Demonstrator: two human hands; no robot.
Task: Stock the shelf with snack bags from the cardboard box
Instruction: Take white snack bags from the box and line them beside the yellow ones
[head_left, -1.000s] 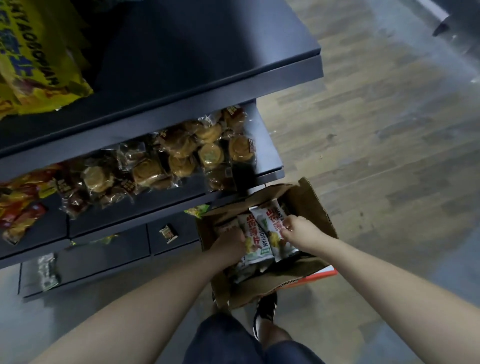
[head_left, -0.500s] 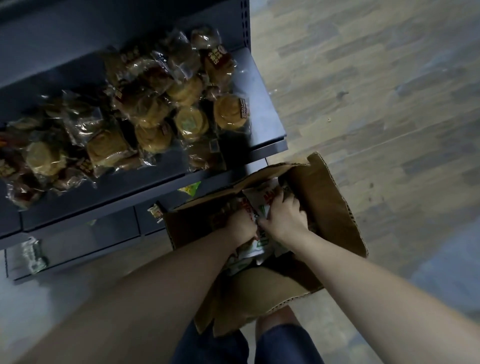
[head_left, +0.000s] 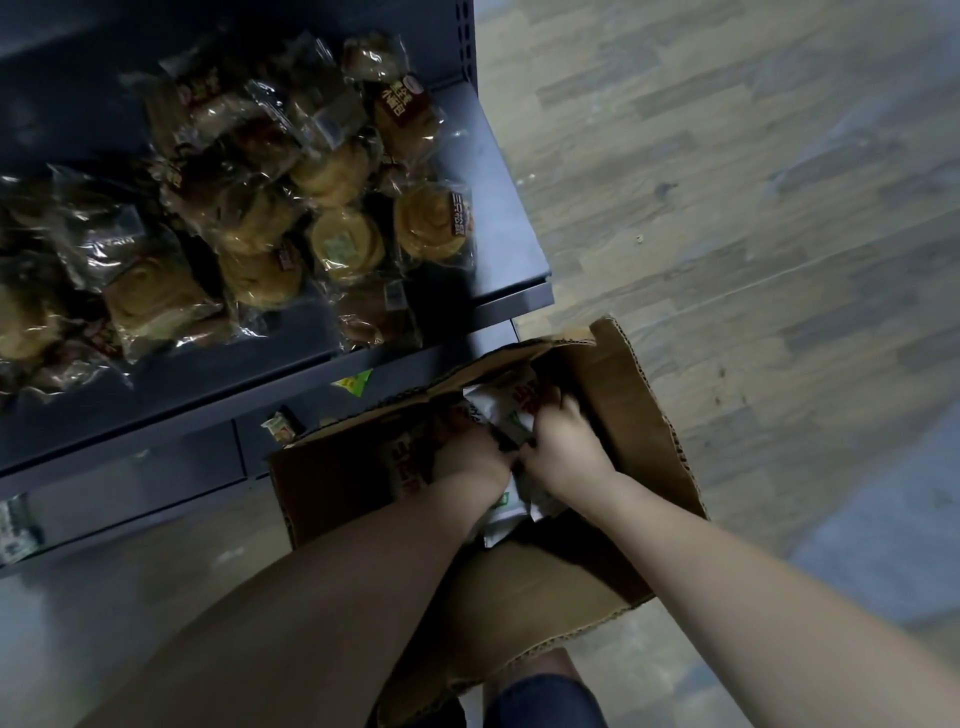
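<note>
An open cardboard box (head_left: 639, 415) stands on the floor in front of the dark shelf unit (head_left: 498, 208). White snack bags (head_left: 498, 410) with red and green print lie inside it. Both my hands reach into the box. My right hand (head_left: 563, 449) grips the white snack bags from the right, fingers curled over them. My left hand (head_left: 467, 457) is pressed against the same bundle from the left; its fingers are hidden inside the box.
Clear-wrapped pastry packs (head_left: 332, 197) crowd the shelf above the box. A small snack packet (head_left: 280, 426) and a green-yellow packet corner (head_left: 356, 382) show on the lower shelf. Wooden floor (head_left: 753, 208) spreads to the right. My knee (head_left: 540, 696) is below the box.
The view has dropped closer to the box. Both hands have gone deeper into it and closed together around the white bags.
</note>
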